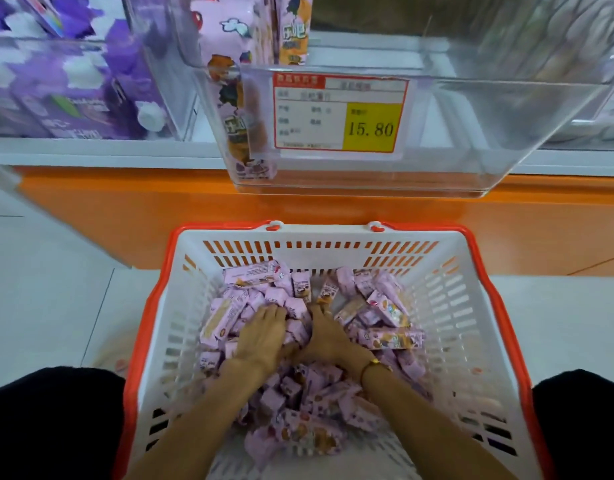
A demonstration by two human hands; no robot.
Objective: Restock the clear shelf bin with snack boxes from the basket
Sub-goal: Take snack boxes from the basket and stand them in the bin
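Gathering is the step: the left hand (264,336) and right hand (328,336) lie palm-down, side by side, on pink snack boxes (388,337) heaped in the basket (495,306); fingers curl into the pile (whether any box is truly gripped, I cannot tell). Squaring several boxes together before lifting should suit the nearly empty clear shelf bin (471,133) beyond the hands.

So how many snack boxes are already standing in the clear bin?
2 visible: one pink box against the clear bin's left wall, another behind it. The price label may hide more.
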